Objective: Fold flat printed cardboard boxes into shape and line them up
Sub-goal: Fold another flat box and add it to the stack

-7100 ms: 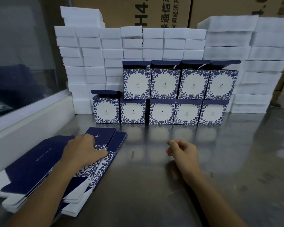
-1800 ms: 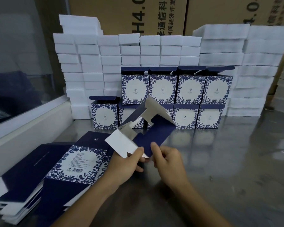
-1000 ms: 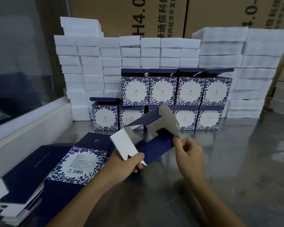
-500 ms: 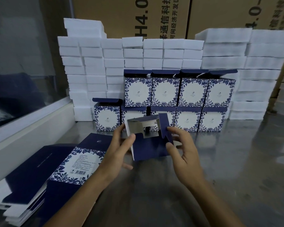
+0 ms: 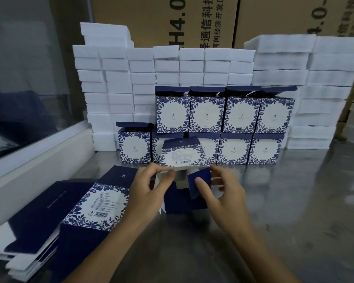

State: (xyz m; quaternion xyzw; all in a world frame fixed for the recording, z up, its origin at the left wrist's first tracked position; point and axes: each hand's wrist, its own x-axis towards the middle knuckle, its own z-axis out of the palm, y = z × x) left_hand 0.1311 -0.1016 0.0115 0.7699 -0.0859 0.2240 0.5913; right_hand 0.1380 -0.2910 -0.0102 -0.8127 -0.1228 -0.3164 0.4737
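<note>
Left hand pinching half-formed box, right hand apparently thumb-pressing its flap

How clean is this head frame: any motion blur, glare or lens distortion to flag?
Head view: both hands, left hand and right hand, are slightly motion-smeared around the half-folded box; the stacked folded boxes stay fairly sharp. The steel table shows soft glare and box reflections. Wide-angle bowing bends the foam stacks at the edges. Lighting is dim and bluish.
</note>
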